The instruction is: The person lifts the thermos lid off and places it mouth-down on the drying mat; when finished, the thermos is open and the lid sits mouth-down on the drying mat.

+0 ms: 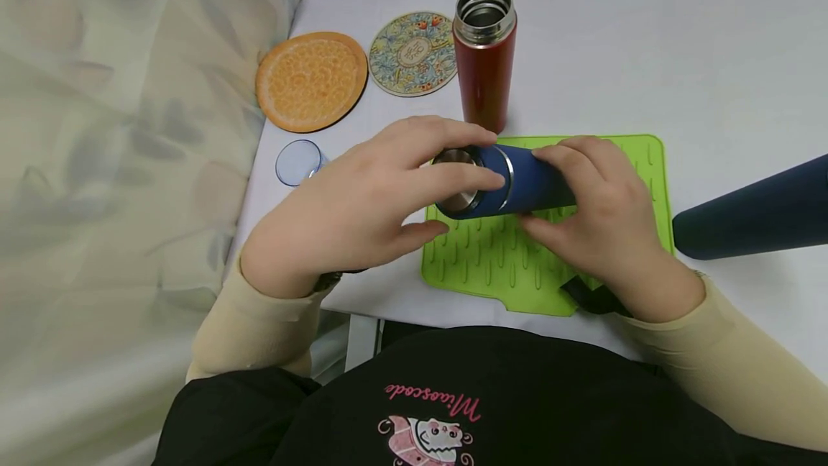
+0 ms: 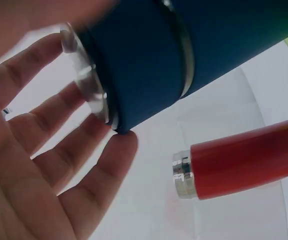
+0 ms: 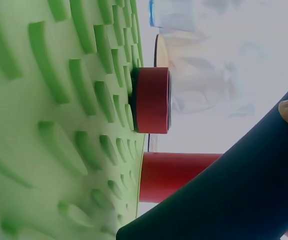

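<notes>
A blue thermos with a steel-topped lid and a silver ring is tilted over a green ribbed mat, its lid towards the left. My right hand grips its body from the right, fingers above and thumb below. The left hand is spread about the lid, fingers fairly straight. In the left wrist view, the little finger meets the lid's edge, while some other fingertips are hidden behind it. An uncapped red thermos stands beyond the hands. On the mat lies a red lid, seen in the right wrist view.
A dark tall bottle stands right of the mat, cut off by the frame. At the left are an orange-slice coaster, a patterned round coaster and a small bluish clear cup. A curtain hangs along the table's left side.
</notes>
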### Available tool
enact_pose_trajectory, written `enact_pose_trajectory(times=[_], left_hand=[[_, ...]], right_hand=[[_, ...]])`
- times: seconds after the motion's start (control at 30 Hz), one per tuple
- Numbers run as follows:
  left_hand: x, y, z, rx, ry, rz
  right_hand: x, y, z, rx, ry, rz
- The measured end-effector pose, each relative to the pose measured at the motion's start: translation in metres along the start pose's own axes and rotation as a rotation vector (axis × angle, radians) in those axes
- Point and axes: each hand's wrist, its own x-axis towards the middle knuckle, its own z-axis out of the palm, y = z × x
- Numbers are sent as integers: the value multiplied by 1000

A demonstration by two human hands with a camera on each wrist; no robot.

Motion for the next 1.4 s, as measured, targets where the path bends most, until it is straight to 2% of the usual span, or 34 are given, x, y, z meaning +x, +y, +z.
enact_pose_trajectory(times=[0.1,0.23,0.37,0.47,0.6,0.8,0.9,1.0,1.13,1.3,1.4], left_hand=[[2,0,3,-8,15,9],[4,1,7,-2,44,-60],[5,2,11,89,125,-143],[5,2,14,170,181,-175],[4,0,14,152,190,-154],[3,-1,11,80,118,-48],[4,-1,11,69,97,-20],[4,-2,12,82,104,-26],[2,-3,12,121,145,-59],[1,-4,14,216,196,-98],[1,-4,14,268,201,-124]], right_hand=[[0,0,1,9,25,9],[-3,1,5,38,103,2],[-3,0,8,55,151,-14],[-1,0,9,61,159,-14],[1,1,8,69,154,2],[1,4,7,60,141,37],[1,4,8,73,156,40],[0,3,10,75,160,32],[0,1,10,62,139,16],[0,0,9,35,79,-7],[0,1,9,21,55,-9]])
